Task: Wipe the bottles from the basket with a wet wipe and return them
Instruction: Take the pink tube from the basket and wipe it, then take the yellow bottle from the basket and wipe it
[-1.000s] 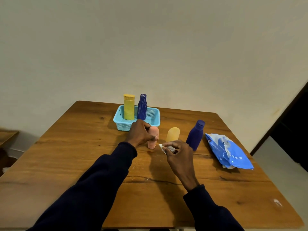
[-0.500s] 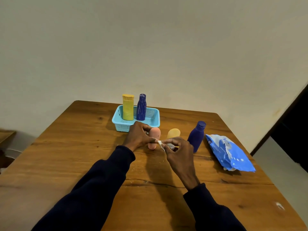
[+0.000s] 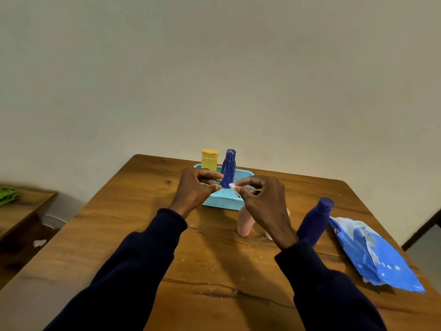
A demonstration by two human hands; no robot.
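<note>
Dim, warm indoor view of your wooden table point(image 3: 133, 237), soft throughout.
Light falls from overhead, so broad dark shadows lie on the wood between and beneath your forearms. Your dark sleeves point(image 3: 143, 263) lose nearly all detail. The wall point(image 3: 214, 80) is evenly lit in the middle and darkens toward the upper corners. A faint sheen sits on the blue packet point(image 3: 381, 261) at the right. The wet wipe point(image 3: 232, 186) pinched in your right hand point(image 3: 262, 201) is a pale smear. The wide lens bows the table's edges, and the near left corner is blurred.
</note>
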